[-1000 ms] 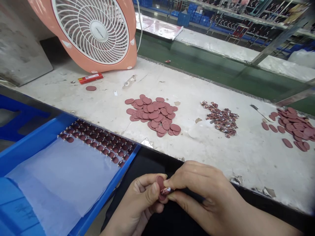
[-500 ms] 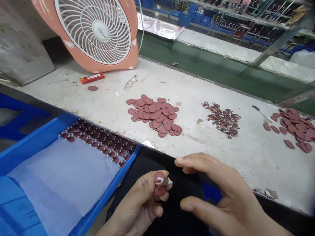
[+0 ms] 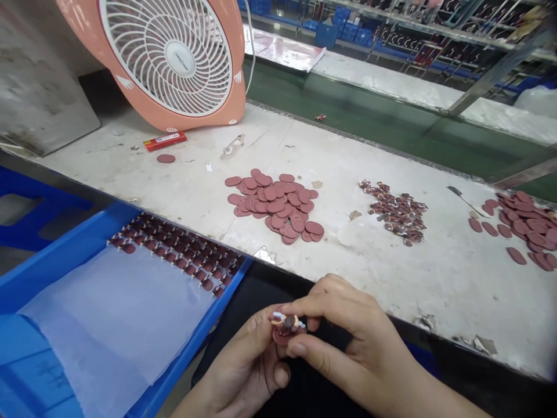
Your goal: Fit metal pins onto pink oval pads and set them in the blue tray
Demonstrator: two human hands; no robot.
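Observation:
Between thumb and fingers, my left hand (image 3: 256, 354) holds a small figure on a reddish-brown oval disc (image 3: 282, 338). The figure is dark brown with pale and light blue bits. My right hand (image 3: 348, 337) pinches the same piece from the right, its index fingertip at the top and thumb at the lower edge. Beyond my hands, a pile of oval discs (image 3: 278, 206) lies on the table, with a heap of small brown figures (image 3: 398, 212) to its right.
At the lower left, a blue tray (image 3: 180, 357) holds rows of assembled pieces (image 3: 183, 252) and a white sheet (image 3: 117, 313). An orange fan (image 3: 239, 107), a red box (image 3: 165, 141) and more discs (image 3: 533, 226) rest on the white table (image 3: 435, 290). A green conveyor (image 3: 369, 122) runs behind.
My right hand has moved left and closed its thumb and index finger onto the piece in my left hand. A small item on the green conveyor has shifted right.

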